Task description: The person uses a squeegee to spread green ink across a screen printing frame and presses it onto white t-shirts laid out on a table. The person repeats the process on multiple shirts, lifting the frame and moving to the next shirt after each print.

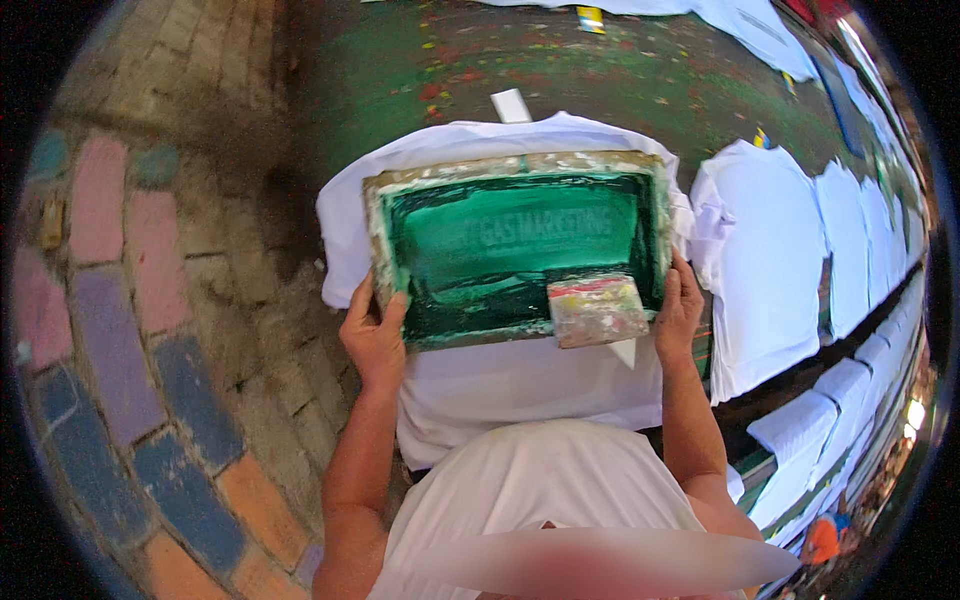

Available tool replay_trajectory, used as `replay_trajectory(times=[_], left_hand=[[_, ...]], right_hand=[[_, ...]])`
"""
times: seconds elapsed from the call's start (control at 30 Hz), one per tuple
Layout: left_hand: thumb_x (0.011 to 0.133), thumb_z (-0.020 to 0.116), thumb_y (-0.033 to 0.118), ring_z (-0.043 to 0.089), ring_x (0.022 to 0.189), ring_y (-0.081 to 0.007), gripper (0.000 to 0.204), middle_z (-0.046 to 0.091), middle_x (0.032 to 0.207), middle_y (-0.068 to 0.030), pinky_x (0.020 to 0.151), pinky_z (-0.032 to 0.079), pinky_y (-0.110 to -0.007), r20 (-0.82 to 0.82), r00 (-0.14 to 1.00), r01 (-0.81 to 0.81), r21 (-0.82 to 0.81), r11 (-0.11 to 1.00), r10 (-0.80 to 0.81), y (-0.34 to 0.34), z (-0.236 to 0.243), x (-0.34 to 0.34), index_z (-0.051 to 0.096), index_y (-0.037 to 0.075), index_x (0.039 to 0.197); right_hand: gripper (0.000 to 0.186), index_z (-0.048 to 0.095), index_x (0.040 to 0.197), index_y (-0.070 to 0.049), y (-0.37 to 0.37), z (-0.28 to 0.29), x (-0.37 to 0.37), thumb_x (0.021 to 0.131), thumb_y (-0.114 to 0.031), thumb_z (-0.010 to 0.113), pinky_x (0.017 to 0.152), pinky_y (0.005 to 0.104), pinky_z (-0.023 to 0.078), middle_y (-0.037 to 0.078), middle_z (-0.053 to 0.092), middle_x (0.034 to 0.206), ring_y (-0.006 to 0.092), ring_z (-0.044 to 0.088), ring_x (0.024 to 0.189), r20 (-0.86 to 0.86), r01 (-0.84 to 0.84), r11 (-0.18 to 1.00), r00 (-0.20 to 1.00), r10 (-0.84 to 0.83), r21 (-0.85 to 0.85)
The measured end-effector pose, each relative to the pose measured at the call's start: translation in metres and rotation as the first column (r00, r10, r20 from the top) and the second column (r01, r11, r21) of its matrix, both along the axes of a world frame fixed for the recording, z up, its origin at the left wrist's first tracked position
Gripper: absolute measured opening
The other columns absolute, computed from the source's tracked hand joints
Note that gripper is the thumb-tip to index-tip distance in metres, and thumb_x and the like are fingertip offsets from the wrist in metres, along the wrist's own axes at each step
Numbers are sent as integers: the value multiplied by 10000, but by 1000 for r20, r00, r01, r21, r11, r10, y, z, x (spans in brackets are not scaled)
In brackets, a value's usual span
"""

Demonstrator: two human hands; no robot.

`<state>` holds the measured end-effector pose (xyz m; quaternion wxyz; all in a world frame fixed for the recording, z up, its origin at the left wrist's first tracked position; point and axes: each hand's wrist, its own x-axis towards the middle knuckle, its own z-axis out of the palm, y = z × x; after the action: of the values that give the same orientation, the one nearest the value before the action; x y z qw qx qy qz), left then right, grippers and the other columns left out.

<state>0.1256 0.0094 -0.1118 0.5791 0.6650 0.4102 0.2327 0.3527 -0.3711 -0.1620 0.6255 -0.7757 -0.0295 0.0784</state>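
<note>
A screen-printing frame (520,164) with a paint-smeared wooden rim and green ink over its mesh lies over a white T-shirt (345,200). My left hand (376,335) grips the frame's near left corner, thumb on top of the rim. At the right side, my right hand (681,312) holds the other edge with its fingers around the rim. Inside the frame, a paint-stained squeegee block (598,311) rests at the near right, close to my right hand. Faint lettering shows through the inked mesh. The frame's underside is hidden.
More white T-shirts (765,260) lie in a row to the right, with further rows of white shirts (800,425) beyond. A green, paint-spotted table (400,75) stretches away ahead. Painted paving bricks (115,340) cover the ground at left. A person in orange (823,540) appears at far lower right.
</note>
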Motion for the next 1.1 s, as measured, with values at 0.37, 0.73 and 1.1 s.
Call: replay_trajectory(times=[0.37,0.73,1.1], left_hand=[[1073,825,247,728,994,-179,802,786,1146,-121,916,610,-374,-243,949,-223,-70,972,200,107,-50,-28,449,-59,1712],[939,885,-36,702,934,-124,686,763,1054,-36,863,596,-302,40,930,-364,-52,930,366,110,-71,-45,637,-21,1579],[1067,779,81,750,1169,-213,449,722,1356,-127,1020,612,-367,162,969,-234,370,899,186,77,-46,-34,710,20,1506]], right_hand=[[541,562,1622,99,-8,-6,8,1226,-269,537,1230,405,471,189,677,1551,259,658,1381,66,-78,997,995,76,29],[564,553,1627,83,-10,-6,14,1238,-322,516,1202,415,499,178,660,1566,257,658,1375,33,-136,986,991,133,100],[540,572,1626,72,-7,-4,13,1232,-295,533,1280,399,415,185,639,1604,270,595,1466,137,-28,974,989,59,-224]])
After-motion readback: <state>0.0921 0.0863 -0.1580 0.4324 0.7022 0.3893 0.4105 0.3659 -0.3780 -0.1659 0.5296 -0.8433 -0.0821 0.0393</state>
